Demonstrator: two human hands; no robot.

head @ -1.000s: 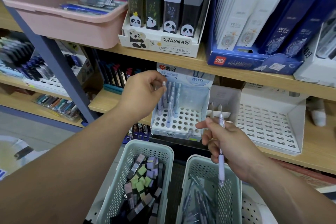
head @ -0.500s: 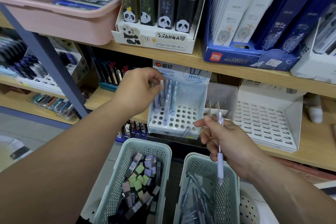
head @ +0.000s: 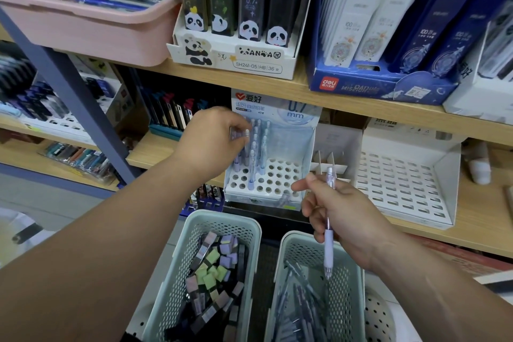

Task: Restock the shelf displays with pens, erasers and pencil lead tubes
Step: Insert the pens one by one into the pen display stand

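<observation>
A lilac pen [head: 329, 241] hangs tip-down from the right hand [head: 344, 219], pinched along its upper half between thumb and curled fingers, with its clicker end poking up above them. It hangs over the green basket [head: 280, 266] of loose pens, just in front of the white pen rack [head: 277, 178]. The left hand [head: 211, 144] pinches the top of a second pen [head: 243, 133] at the rack's back left, where upright pens [head: 252, 164] crowd together. An eraser basket [head: 180, 253] sits to the left, and panda lead tubes [head: 222, 8] stand on the shelf above.
</observation>
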